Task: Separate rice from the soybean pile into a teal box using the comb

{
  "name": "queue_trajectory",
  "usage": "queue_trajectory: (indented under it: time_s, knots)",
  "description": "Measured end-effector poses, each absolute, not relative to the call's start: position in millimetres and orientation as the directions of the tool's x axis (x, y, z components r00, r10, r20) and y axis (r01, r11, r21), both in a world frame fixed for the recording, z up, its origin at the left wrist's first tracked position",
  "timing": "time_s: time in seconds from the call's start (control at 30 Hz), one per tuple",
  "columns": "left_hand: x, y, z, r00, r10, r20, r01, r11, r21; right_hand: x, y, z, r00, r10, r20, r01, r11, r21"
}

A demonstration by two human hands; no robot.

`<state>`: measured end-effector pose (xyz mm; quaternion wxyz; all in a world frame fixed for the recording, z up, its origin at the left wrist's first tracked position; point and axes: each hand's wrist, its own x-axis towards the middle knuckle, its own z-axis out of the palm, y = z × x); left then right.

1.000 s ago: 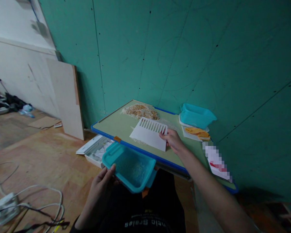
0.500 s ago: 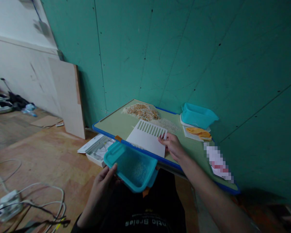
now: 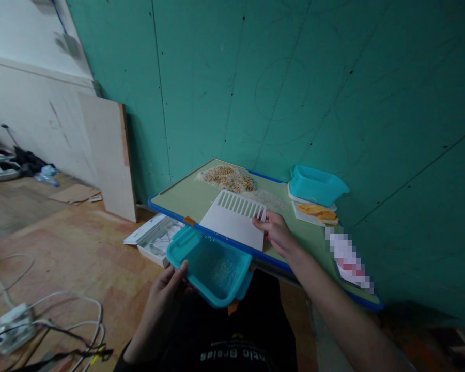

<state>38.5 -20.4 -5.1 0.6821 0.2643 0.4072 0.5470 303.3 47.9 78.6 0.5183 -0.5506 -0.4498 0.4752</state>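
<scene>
My right hand (image 3: 274, 231) is closed on the right edge of a flat white slotted scraper (image 3: 232, 221), which lies against the table with its long edge at the blue rim. White grains (image 3: 214, 237) are dropping from that edge into a turquoise plastic tub (image 3: 201, 258) held just under the table's front. Some grains lie on the tub's floor. My left hand (image 3: 173, 279) grips the tub's near left rim, thumb on top, other fingers partly hidden below. Behind the scraper sits a pile of yellow kernels mixed with white grains (image 3: 228, 178); paler grains (image 3: 267, 199) spread to its right.
On the green table (image 3: 178, 199), at the right, stand a second turquoise tub (image 3: 318, 185), an orange cloth (image 3: 318, 212) and a blurred-out packet (image 3: 349, 258). An open white box (image 3: 155, 240) is on the floor. Cables and a power strip (image 3: 15, 325) lie lower left.
The scraper has slid slightly toward the table's front edge. Grains that lay along that edge are now falling into the tub. My left hand and the tub stay nearly still.
</scene>
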Motion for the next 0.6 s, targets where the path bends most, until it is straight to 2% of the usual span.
queue_trajectory:
  time_s: [0.47, 0.6]
  knots:
    - [39, -21, -8, 0.099, 0.961, -0.257, -0.555, 0.268, 0.787, 313, 44, 80, 0.136, 0.987, -0.090, -0.024, -0.088, -0.996]
    - [36, -20, -10, 0.076, 0.961, -0.265, -0.539, 0.263, 0.800, 329, 50, 85, 0.290, 0.957, -0.030, -0.031, -0.022, -0.999]
